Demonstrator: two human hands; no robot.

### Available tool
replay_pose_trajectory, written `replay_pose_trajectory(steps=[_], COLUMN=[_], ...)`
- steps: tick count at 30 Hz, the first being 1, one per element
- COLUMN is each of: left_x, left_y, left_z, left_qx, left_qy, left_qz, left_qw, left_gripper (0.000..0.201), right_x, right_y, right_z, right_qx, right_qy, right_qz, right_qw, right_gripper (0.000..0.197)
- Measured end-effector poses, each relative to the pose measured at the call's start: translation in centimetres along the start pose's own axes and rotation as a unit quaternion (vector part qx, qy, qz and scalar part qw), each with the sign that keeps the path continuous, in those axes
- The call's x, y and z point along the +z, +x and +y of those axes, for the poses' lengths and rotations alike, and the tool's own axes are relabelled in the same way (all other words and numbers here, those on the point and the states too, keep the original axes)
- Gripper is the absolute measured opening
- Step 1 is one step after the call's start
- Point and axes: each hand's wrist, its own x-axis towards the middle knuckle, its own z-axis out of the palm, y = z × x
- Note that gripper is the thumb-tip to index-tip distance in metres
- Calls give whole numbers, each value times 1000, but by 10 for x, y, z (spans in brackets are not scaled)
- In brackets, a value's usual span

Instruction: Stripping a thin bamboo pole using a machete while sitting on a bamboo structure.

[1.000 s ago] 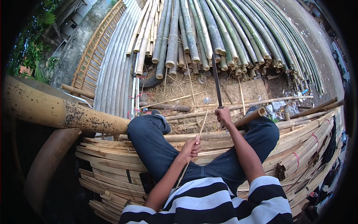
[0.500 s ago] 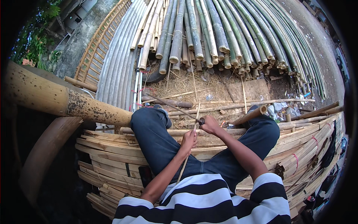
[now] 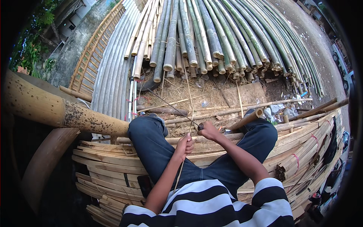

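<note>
The person sits with knees spread, and taking straight ahead as twelve o'clock, both hands meet over the lap, near the middle. The left hand has its fingers wrapped round a slim bamboo strip, its upper end pointing to twelve and its lower end running back to six, against the striped shirt. Just beside it, toward two o'clock from the left, the right hand keeps its fingers closed on the dark handle of a long knife. The narrow blade reaches out to ten o'clock and crosses the strip above the left fist; from here I can't tell whether its edge touches.

A short bamboo tube lies by the right leg, between two and three. Split bamboo slats spread under and behind the legs, from eight round to three. At nine comes a thick, dark-speckled bamboo pole; at ten, grey corrugated sheets. Well beyond the knees, from twelve to one, a great pile of bamboo poles shows its cut ends over straw-strewn ground.
</note>
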Motion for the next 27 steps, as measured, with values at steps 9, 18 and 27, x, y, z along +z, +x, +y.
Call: replay_pose_trajectory(steps=[9,18,27], left_x=[18,4,4], left_y=[-8,0,-4], left_z=[-6,5,-12], left_qx=[36,-23,68], left_qy=[152,-5,162], left_qz=[71,-29,69], left_qw=[985,999,982], left_gripper=[33,31,31], right_x=[-26,-23,10], right_y=[42,15,9], right_z=[64,33,-11], right_qx=[211,84,16], right_qy=[-33,57,-164], right_qz=[135,66,68], right_qw=[968,993,984], right_gripper=[33,25,26])
